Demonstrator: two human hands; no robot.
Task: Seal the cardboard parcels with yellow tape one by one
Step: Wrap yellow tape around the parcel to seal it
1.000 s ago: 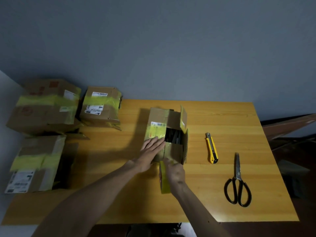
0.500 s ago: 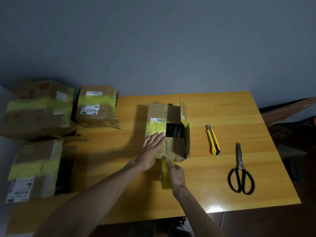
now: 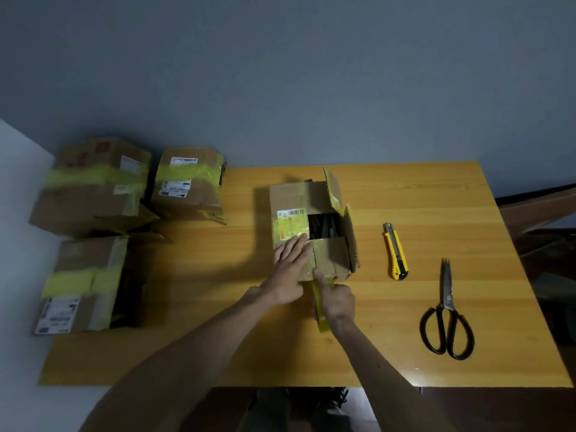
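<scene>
Pressing the box ahead with your flat left hand, you grip the tape roll at its near edge with your right hand.

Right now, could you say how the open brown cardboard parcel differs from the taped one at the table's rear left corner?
The open brown cardboard parcel gapes, dark contents showing; the taped corner parcel is closed. The left hand presses the open one; the corner one is untouched. Both bear white labels.
</scene>
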